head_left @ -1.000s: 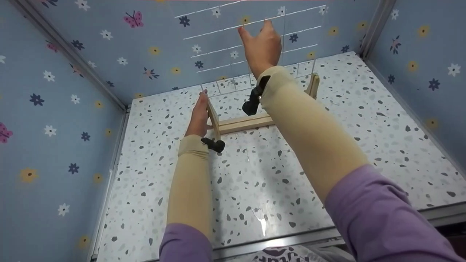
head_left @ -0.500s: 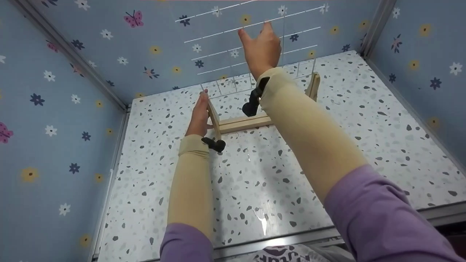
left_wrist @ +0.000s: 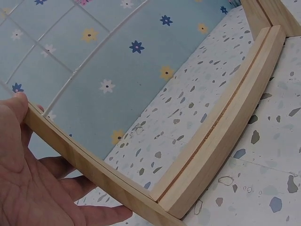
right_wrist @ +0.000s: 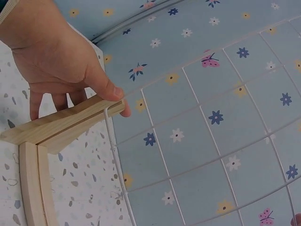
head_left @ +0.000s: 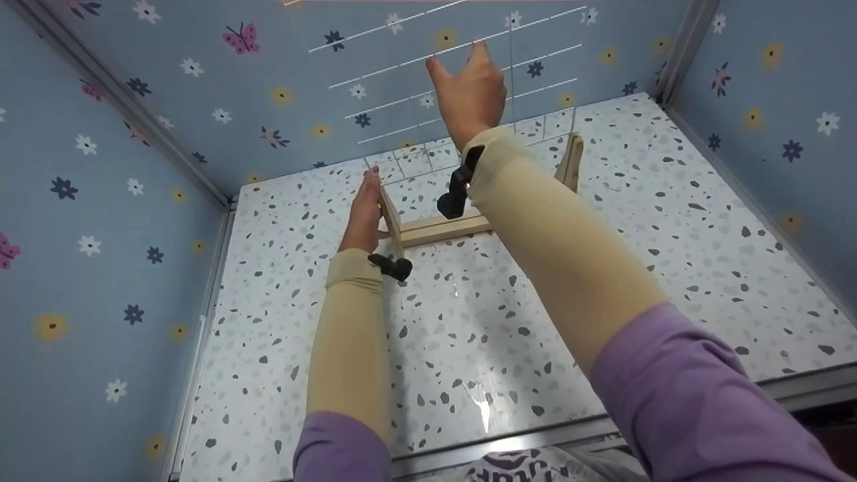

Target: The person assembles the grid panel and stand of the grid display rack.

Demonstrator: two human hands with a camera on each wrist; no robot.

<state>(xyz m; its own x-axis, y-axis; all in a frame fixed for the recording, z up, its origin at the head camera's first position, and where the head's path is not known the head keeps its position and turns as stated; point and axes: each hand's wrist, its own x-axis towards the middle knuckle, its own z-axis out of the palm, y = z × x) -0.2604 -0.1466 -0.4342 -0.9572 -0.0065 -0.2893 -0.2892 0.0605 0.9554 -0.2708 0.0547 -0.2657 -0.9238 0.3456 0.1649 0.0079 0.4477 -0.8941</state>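
My left hand grips the left upright of a pale wooden frame. In the left wrist view its thumb lies at the tip of this grooved side board, with the fingers behind. Higher up, my right hand holds a white wire grid by one of its wires, thumb and a finger spread apart. The grid stands up and leans back, its lower left corner right at the board's tip by the left thumb, as the right wrist view shows. A fingertip of the right hand peeks in there.
The frame's right upright stands beyond my right forearm, joined by the grooved crossbar. Speckled white tabletop lies below. Flower-patterned blue walls rise at the back and both sides, close behind the grid.
The right hand has shifted slightly left and the grid has tilted a little with it, its left side now lower in view. The left hand keeps its grip on the upright.
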